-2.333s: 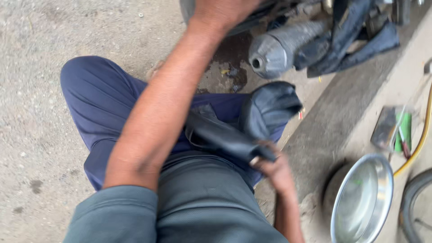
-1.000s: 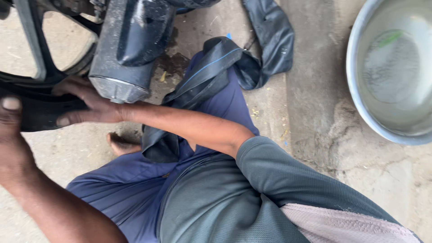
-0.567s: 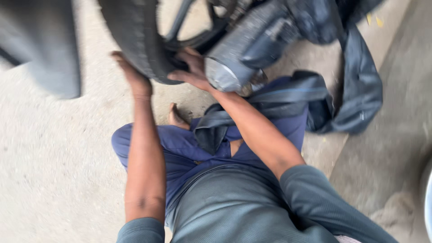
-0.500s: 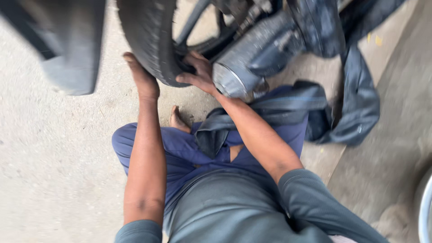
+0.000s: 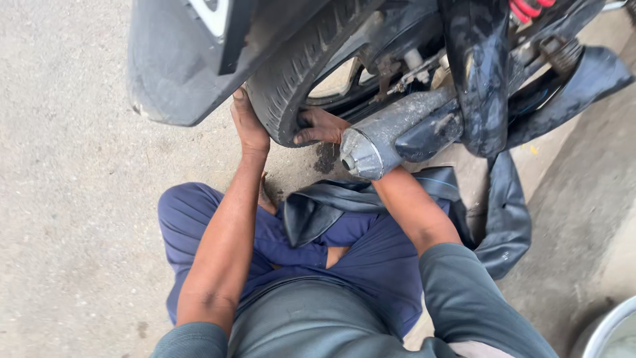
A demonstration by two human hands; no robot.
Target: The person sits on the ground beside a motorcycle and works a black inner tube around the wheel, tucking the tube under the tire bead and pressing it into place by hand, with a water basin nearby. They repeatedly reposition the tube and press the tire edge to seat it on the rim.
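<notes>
A black motorcycle rear tyre (image 5: 291,86) stands in front of me, under a dark mudguard (image 5: 192,59). My left hand (image 5: 248,122) presses flat against the tyre's left side. My right hand (image 5: 318,126) grips the tyre's lower right edge, fingers curled over the tread. A black rubber inner tube (image 5: 331,209) lies across my lap and trails off to the right on the ground. The grey exhaust silencer (image 5: 391,136) juts out just above my right forearm.
I sit on a rough concrete floor (image 5: 73,199) in dark blue trousers. A red shock spring (image 5: 530,8) shows at the top right. The rim of a metal basin (image 5: 613,331) peeks in at the bottom right corner.
The view has swung from the basin and tube up to the wheel. Both hands have reached forward and settled on the tyre, left on its side, right on its lower edge.
</notes>
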